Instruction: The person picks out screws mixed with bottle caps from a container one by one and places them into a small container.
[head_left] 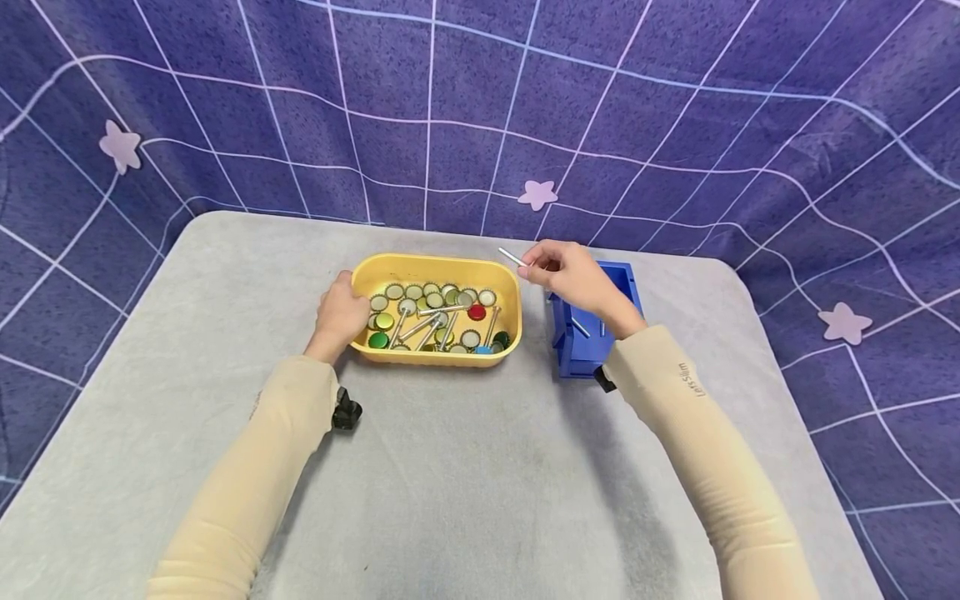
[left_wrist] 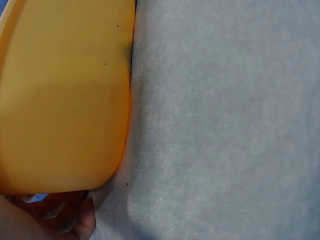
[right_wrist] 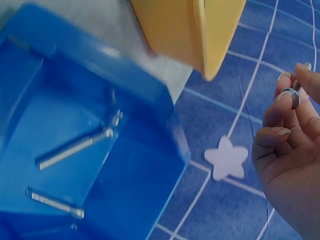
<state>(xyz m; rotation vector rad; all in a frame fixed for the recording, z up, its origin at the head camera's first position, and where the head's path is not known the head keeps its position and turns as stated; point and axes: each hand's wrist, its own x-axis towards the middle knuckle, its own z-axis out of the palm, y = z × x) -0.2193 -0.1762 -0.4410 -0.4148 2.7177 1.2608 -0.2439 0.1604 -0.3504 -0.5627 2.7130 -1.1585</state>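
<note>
A yellow plastic tub (head_left: 435,357) holds many bottle caps (head_left: 470,338) and several loose metal bolts (head_left: 416,326). My left hand (head_left: 340,312) grips the tub's left end, its fingers bent against the end wall in the left wrist view. Between thumb and fingertips, my right hand (head_left: 568,271) pinches a silver bolt (head_left: 512,257), raised near the tub's right rim. Its round head (right_wrist: 295,98) shows in the right wrist view. Below that forearm stands a blue bin (head_left: 577,367). Inside it lie a long bolt (right_wrist: 75,148) and a shorter bolt (right_wrist: 56,204), among other small metal pieces.
Both containers stand toward the back of a grey cloth-covered table (head_left: 450,483), with a gap between them. Behind and beside it hangs a purple curtain (head_left: 375,108) with pale lines and stars. Dark wrist mounts (head_left: 346,410) sit on both sleeves.
</note>
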